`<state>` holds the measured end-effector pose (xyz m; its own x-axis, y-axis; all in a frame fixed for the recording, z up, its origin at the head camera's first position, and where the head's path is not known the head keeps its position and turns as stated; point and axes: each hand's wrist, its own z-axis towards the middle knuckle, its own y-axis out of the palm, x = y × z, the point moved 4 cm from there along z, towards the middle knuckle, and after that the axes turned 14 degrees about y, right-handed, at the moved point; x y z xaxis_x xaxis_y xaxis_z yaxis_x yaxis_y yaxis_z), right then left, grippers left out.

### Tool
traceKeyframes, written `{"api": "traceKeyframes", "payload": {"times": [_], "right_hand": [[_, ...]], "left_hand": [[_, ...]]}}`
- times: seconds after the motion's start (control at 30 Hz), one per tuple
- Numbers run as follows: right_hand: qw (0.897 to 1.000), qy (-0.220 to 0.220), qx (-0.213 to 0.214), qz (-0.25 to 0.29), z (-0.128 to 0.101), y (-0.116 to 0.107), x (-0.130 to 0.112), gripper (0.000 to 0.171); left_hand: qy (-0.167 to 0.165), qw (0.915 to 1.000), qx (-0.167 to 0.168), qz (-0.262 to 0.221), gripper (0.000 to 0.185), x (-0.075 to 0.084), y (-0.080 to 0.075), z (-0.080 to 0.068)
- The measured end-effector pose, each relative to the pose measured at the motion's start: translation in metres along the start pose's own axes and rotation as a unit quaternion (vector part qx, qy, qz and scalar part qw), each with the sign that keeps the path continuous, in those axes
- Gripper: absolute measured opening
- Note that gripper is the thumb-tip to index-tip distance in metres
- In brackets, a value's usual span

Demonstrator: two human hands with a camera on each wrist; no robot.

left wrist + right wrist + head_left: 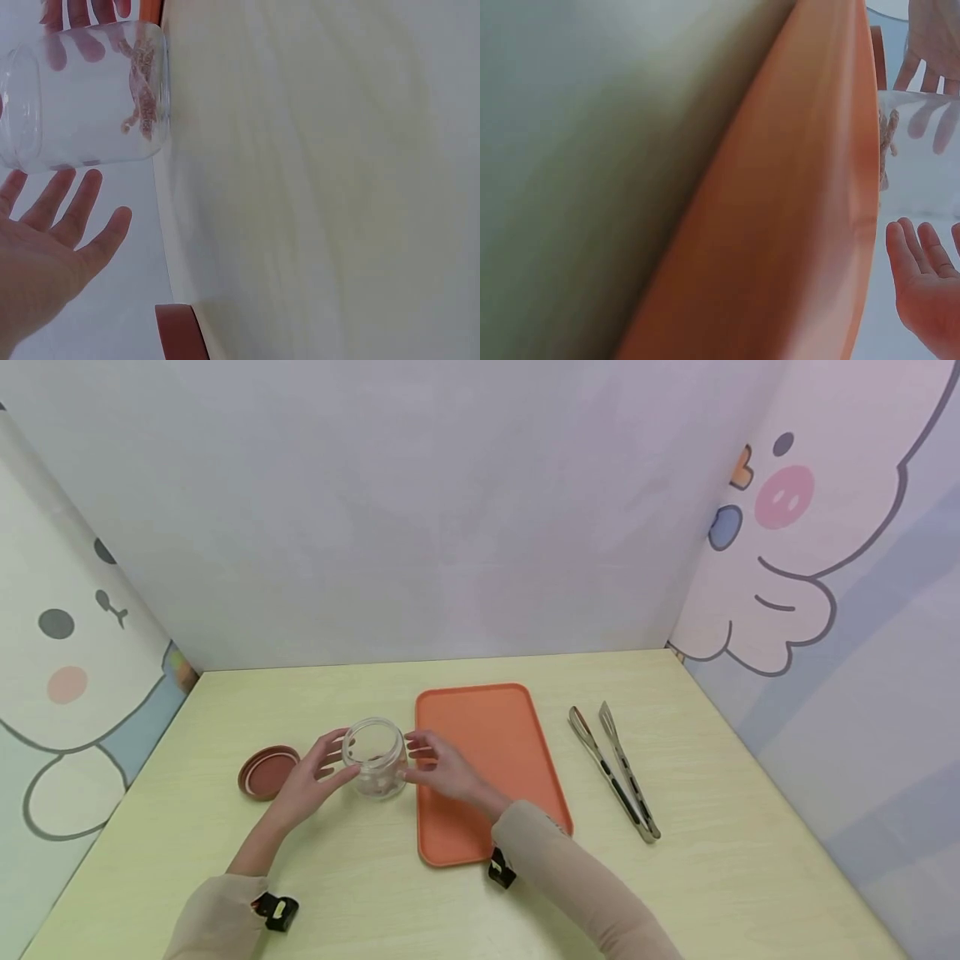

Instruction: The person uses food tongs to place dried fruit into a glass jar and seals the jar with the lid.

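The upright jar (374, 757) stands between both spread, empty hands: left hand (311, 774) just left, right hand (444, 768) just right.

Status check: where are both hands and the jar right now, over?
Left hand and right hand open, flanking the glass jar, no grip visible. Jar upright, lid off, beside the orange tray. Tongs lie clear, right of the tray.

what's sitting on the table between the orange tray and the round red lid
The clear glass jar stands between the tray and lid, flanked by open left hand and right hand; head view.
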<state>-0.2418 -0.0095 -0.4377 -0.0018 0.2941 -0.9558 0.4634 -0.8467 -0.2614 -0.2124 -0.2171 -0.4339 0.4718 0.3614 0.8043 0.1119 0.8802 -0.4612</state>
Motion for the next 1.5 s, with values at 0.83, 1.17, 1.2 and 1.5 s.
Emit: {"api": "traceKeyframes", "payload": {"times": [0.83,1.17,1.2,1.5], "right_hand": [[0.999,-0.003,0.022,-0.025,0.006,0.006,0.004,0.052],[0.999,-0.012,0.024,-0.033,0.009,0.007,0.005,0.055],[0.999,-0.012,0.024,-0.039,0.009,0.007,0.005,0.055],[0.997,-0.01,0.016,-0.069,0.011,0.01,0.005,0.063]], "left_hand": [[0.017,0.9887,0.122,0.085,0.039,0.003,-0.034,-0.01],[-0.072,0.9653,0.225,0.111,0.048,0.002,-0.078,-0.026],[-0.078,0.9655,0.221,0.114,0.051,0.0,-0.081,-0.028],[-0.135,0.9678,0.165,0.134,0.068,-0.022,-0.098,-0.044]]}}
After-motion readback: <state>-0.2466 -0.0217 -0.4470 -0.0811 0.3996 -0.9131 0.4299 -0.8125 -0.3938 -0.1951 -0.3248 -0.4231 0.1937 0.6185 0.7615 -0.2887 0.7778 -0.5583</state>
